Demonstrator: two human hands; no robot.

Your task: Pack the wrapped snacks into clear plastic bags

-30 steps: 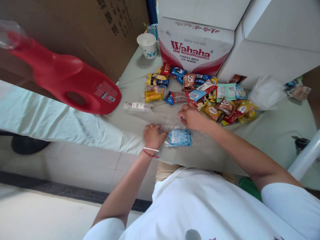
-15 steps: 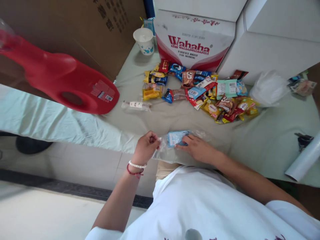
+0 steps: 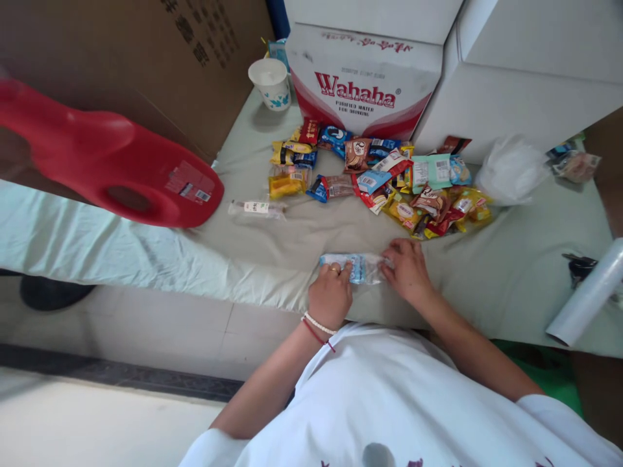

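Observation:
A small blue-and-white packet (image 3: 357, 264) lies near the table's front edge inside a clear plastic bag (image 3: 373, 271). My left hand (image 3: 331, 295), with a ring and bracelets, holds the packet down from the front; its fingers are curled and cover part of it. At the bag's right end, my right hand (image 3: 407, 269) pinches the clear plastic between thumb and fingers. Behind both hands lies a pile of wrapped snacks (image 3: 357, 155) in brown, blue, red and yellow wrappers. A clear packet with a white label (image 3: 256, 207) rests to the left.
A big red jug (image 3: 121, 162) stands on the left by a brown carton (image 3: 146, 78). At the back are a paper cup (image 3: 270, 84) and a white Wahaba-style water carton reading Wahaha (image 3: 360, 91). White plastic (image 3: 511, 172) and a plastic roll (image 3: 586, 295) are to the right.
The bag's loose plastic on the left now lies folded in. My left hand has moved right onto the packet, and my right hand has gone from the packet to the bag's right end.

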